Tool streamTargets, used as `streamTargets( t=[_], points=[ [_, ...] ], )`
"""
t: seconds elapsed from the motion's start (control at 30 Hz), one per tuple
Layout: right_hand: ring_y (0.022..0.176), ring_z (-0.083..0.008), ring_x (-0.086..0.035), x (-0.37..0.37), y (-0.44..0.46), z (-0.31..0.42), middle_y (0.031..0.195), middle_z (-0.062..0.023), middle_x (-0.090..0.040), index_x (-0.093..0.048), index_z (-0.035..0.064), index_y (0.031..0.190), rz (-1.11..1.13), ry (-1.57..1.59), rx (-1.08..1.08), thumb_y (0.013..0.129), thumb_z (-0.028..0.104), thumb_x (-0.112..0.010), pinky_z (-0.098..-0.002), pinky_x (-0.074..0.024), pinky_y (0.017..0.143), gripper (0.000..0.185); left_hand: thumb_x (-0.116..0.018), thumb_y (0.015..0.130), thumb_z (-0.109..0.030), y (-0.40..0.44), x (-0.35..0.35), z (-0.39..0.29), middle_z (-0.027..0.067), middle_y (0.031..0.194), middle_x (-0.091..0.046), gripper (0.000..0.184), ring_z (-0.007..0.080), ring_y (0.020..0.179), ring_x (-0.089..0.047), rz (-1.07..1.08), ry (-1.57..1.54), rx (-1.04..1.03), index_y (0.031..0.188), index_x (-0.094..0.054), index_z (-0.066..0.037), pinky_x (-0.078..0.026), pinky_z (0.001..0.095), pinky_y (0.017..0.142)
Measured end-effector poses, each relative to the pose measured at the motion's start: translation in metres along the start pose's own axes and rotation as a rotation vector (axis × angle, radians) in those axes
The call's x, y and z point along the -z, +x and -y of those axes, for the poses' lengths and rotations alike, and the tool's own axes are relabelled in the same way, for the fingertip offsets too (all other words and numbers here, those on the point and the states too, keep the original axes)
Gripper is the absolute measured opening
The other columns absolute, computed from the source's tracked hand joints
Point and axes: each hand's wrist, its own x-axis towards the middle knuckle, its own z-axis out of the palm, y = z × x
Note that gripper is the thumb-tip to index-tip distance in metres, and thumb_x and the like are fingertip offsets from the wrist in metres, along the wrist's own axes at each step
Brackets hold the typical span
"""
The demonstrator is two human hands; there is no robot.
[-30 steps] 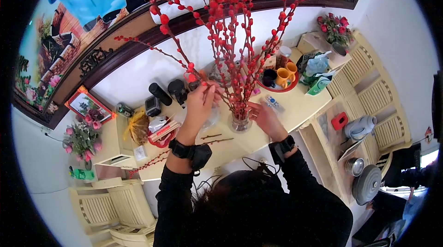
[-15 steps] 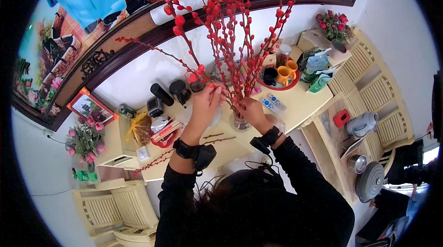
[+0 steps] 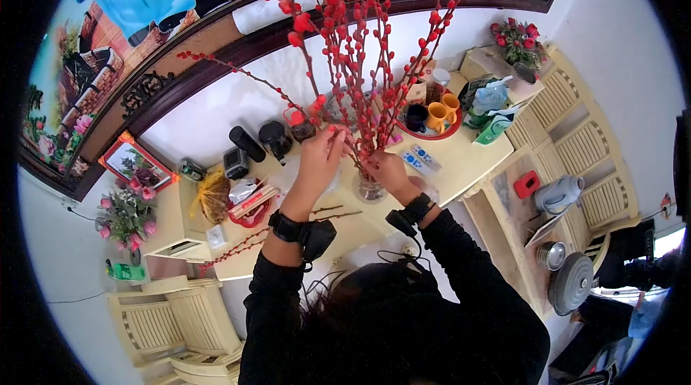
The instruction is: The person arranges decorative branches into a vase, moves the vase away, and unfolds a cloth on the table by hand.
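Note:
Tall branches with red buds stand in a clear glass vase on the cream table. My left hand is closed on a red-budded branch that leans to the left of the bunch. Close to the vase's mouth, my right hand has its fingers closed around the lower stems. Loose budded branches lie on the table at the lower left. Both wrists carry black strapped devices.
A red tray with mugs and two remotes are behind and right of the vase. Black containers, a red basket and a picture frame stand left. A wooden bench is at the right.
My right hand has moved in to the stems and closed on them. The branch at my left hand has swung to a more upright angle.

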Motion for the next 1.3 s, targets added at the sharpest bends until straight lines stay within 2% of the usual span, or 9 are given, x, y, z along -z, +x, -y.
streamTargets(
  t=[0.23,0.33,0.43,0.57,0.7,0.9,1.0,1.1,1.3],
  points=[
    [0.056,-0.0291,-0.053,-0.005,-0.001,-0.004,0.063,-0.0123,-0.053,-0.056,0.0039,0.062,0.048,-0.019,-0.024,0.068,0.023,-0.059,-0.0369,-0.0419,0.050,0.021,-0.040,0.086,-0.008,-0.002,0.001,0.003,0.0059,0.074,-0.056,0.015,0.0073,0.057,-0.052,0.010,0.023,-0.022,0.089,-0.049,0.002,-0.043,0.0192,0.050],
    [0.056,-0.0293,-0.053,0.001,-0.002,0.001,0.064,-0.0123,-0.054,-0.055,0.0041,0.066,0.036,-0.063,0.007,0.069,0.023,-0.058,-0.0369,-0.0419,0.050,0.020,-0.041,0.085,-0.009,-0.006,0.000,-0.001,0.0070,0.083,-0.055,0.018,0.0091,0.065,-0.053,0.047,-0.128,0.065,0.099,-0.048,0.001,-0.044,0.0203,0.058],
    [0.057,-0.0296,-0.053,0.011,-0.002,0.007,0.066,-0.0116,-0.054,-0.055,0.0045,0.071,-0.037,-0.013,0.080,0.071,0.023,-0.057,-0.0373,-0.0420,0.050,0.018,-0.046,0.082,-0.007,-0.012,0.000,0.001,0.0094,0.094,-0.054,0.030,0.0102,0.073,-0.053,0.009,-0.296,-0.090,0.111,-0.041,0.001,-0.045,0.0238,0.063],
    [0.060,-0.0296,-0.053,0.012,-0.011,-0.002,0.069,-0.0110,-0.055,-0.054,0.0051,0.077,-0.039,-0.013,0.049,0.074,0.021,-0.054,-0.0366,-0.0426,0.052,0.016,-0.050,0.079,-0.006,-0.024,0.009,0.017,0.0096,0.103,-0.050,0.034,0.0108,0.076,-0.052,-0.175,-0.347,-0.017,0.111,-0.039,0.001,-0.044,0.0232,0.064],
    [0.066,-0.0284,-0.054,0.026,-0.012,0.005,0.075,-0.0107,-0.055,-0.054,0.0037,0.078,-0.006,0.016,0.063,0.072,0.016,-0.053,-0.0346,-0.0436,0.056,0.013,-0.052,0.075,-0.004,-0.049,0.003,0.111,0.0096,0.103,-0.049,0.037,0.0111,0.075,-0.052,-0.114,-0.179,0.089,0.110,-0.041,0.000,-0.044,0.0220,0.061],
    [0.068,-0.0254,-0.054,0.042,-0.002,0.015,0.073,-0.0090,-0.053,-0.054,0.0035,0.078,-0.046,-0.028,0.304,0.066,0.012,-0.054,-0.0335,-0.0436,0.059,0.015,-0.058,0.066,0.002,-0.061,-0.053,0.146,0.0089,0.101,-0.050,0.046,0.0132,0.077,-0.053,-0.019,-0.169,0.240,0.109,-0.042,-0.002,-0.044,0.0213,0.059],
    [0.069,-0.0233,-0.054,0.051,-0.003,0.032,0.075,-0.0067,-0.053,-0.053,0.0041,0.077,-0.126,0.042,0.380,0.064,0.012,-0.053,-0.0329,-0.0440,0.059,0.015,-0.056,0.069,-0.002,-0.053,-0.059,0.141,0.0089,0.100,-0.050,0.044,0.0150,0.081,-0.052,0.050,0.474,-0.062,0.110,-0.041,-0.002,-0.043,0.0223,0.062],
    [0.071,-0.0210,-0.054,0.058,-0.008,0.045,0.077,-0.0046,-0.051,-0.052,0.0054,0.079,-0.177,-0.055,0.506,0.063,0.012,-0.051,-0.0319,-0.0444,0.058,0.017,-0.054,0.073,-0.007,-0.057,-0.065,0.134,0.0094,0.101,-0.051,0.040,0.0161,0.084,-0.051,-0.037,0.391,-0.019,0.109,-0.041,0.001,-0.042,0.0234,0.068],
    [0.076,-0.0201,-0.052,0.070,-0.004,0.034,0.078,-0.0058,-0.050,-0.050,0.0046,0.081,-0.068,0.145,0.426,0.065,0.012,-0.049,-0.0311,-0.0444,0.062,0.018,-0.053,0.074,-0.010,-0.067,-0.085,0.123,0.0092,0.100,-0.051,0.039,0.0157,0.084,-0.051,-0.247,0.160,0.120,0.109,-0.041,0.002,-0.041,0.0235,0.071]
  ],
)
